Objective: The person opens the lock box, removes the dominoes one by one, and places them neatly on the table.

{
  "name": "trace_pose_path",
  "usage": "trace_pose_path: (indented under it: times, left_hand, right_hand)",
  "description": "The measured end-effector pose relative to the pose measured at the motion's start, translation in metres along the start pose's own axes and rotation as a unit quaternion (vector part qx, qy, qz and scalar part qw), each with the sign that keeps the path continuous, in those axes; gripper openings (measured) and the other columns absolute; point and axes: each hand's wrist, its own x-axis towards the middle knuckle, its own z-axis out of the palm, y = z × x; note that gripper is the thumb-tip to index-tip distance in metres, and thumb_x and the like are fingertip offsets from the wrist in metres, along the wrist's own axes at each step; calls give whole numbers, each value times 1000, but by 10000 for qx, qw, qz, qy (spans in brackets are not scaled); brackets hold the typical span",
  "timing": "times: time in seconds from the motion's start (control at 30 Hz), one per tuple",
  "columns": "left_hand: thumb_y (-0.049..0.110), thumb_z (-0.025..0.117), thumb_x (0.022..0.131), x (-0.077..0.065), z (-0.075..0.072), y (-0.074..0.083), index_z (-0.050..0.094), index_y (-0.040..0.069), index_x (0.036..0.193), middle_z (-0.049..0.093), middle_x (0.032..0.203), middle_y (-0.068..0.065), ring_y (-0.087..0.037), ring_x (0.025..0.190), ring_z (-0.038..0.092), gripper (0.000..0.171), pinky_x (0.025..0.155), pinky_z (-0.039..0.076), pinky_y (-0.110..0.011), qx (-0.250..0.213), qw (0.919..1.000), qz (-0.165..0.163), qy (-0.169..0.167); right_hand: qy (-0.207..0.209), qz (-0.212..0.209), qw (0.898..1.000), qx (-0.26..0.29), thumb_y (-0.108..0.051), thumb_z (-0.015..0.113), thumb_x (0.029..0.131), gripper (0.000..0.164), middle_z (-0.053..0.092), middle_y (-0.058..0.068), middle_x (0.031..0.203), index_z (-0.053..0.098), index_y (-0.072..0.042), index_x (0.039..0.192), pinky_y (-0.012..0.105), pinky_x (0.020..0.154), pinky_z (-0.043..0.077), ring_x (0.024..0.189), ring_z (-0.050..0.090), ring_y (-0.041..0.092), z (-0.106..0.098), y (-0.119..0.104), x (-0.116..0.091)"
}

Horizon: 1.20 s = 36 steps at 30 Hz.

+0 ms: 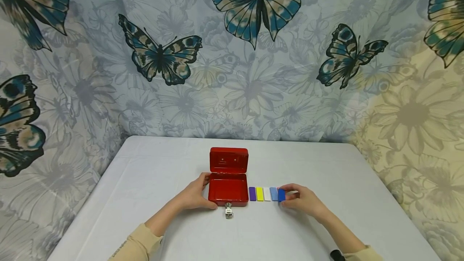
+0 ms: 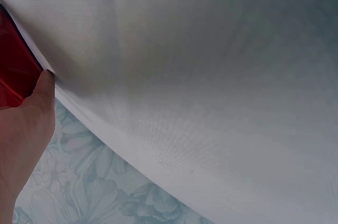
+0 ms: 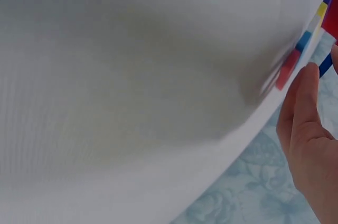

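Observation:
A small red metal cash box (image 1: 228, 188) stands on the table with its lid (image 1: 228, 159) raised and its inside facing up. My left hand (image 1: 195, 193) holds the box by its left side, thumb at the front corner and fingers toward the back. A silver padlock (image 1: 228, 211) hangs at the front. To the right of the box, purple (image 1: 252, 193), yellow (image 1: 259, 193), white (image 1: 267, 193) and light blue blocks (image 1: 274, 193) form a row. At its right end, my right hand (image 1: 302, 200) pinches a dark blue block (image 1: 281, 195). Beside it lies a red block (image 3: 288, 69), mostly hidden in the head view.
The table (image 1: 163, 156) has a white cloth over it. A butterfly-print fabric (image 1: 250, 88) hangs behind and along both sides. A small black object (image 1: 337, 255) sits at the right wrist, near the sleeve cuff.

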Motion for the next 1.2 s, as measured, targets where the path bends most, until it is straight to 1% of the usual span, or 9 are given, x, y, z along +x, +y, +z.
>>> trace_pose_path:
  times: [0.07,0.23,0.3,0.37,0.67,0.87,0.97,1.07,1.2]
  left_hand:
    - [27,88,68,0,0,-1,33,1,141,46,142,-17,-36,132,45,95,106,41,-48,1,10000,-15,8]
    - [27,88,68,2,0,-2,33,2,141,47,141,-16,-35,132,45,95,106,41,-47,6,10000,-33,5]
    - [27,88,68,2,0,-2,33,2,141,47,141,-16,-35,132,45,95,106,41,-47,13,10000,-23,3]
    - [26,88,67,2,0,-2,33,2,141,47,141,-17,-35,131,45,95,106,41,-48,10,10000,-4,14]
    - [27,88,67,1,0,-1,33,2,141,47,141,-16,-34,132,45,95,106,41,-47,19,10000,-63,23]
    - [27,88,67,2,-1,-3,33,2,141,47,141,-16,-34,131,45,96,106,41,-47,13,10000,-54,14]
    - [28,88,67,2,-1,-3,33,2,141,47,141,-16,-35,131,46,96,106,41,-47,35,10000,-53,12]
    - [29,88,67,2,0,-3,33,3,141,47,141,-16,-34,131,46,96,106,41,-47,69,9999,-75,-3]
    - [29,88,67,2,0,-3,33,3,141,47,142,-15,-33,132,45,96,106,40,-46,64,9999,-131,-16]
  right_hand:
    - [62,3,9999,-111,-20,83,77,51,64,6,100,63,-7,122,27,71,53,89,59,19,-3,2,1]
    - [179,19,9993,-335,-21,82,78,52,64,6,106,63,-6,123,30,73,53,90,59,19,-11,7,4]
    - [184,-36,9990,-405,-20,82,78,52,64,6,109,63,-5,123,30,74,53,91,59,19,-13,10,6]
    - [184,-90,9987,-456,-20,82,78,52,64,6,108,63,-5,123,29,74,52,91,59,18,-15,13,7]
    - [-22,-603,9966,-557,-13,81,78,51,63,8,101,61,1,122,25,69,50,90,59,21,-25,17,10]
    - [-207,-1322,9874,-847,-10,80,78,48,61,11,101,60,5,120,22,66,49,85,58,22,-28,21,13]
    - [-261,-1573,9826,-956,-9,80,78,47,59,11,104,60,5,119,22,65,49,83,58,22,-28,23,15]
    - [-281,-1634,9810,-1007,-8,79,79,45,57,11,103,61,5,119,21,64,48,81,56,20,-27,24,17]
    - [-299,-1578,9811,-1081,-7,78,80,43,56,11,102,62,3,119,20,64,49,81,55,19,-26,25,19]
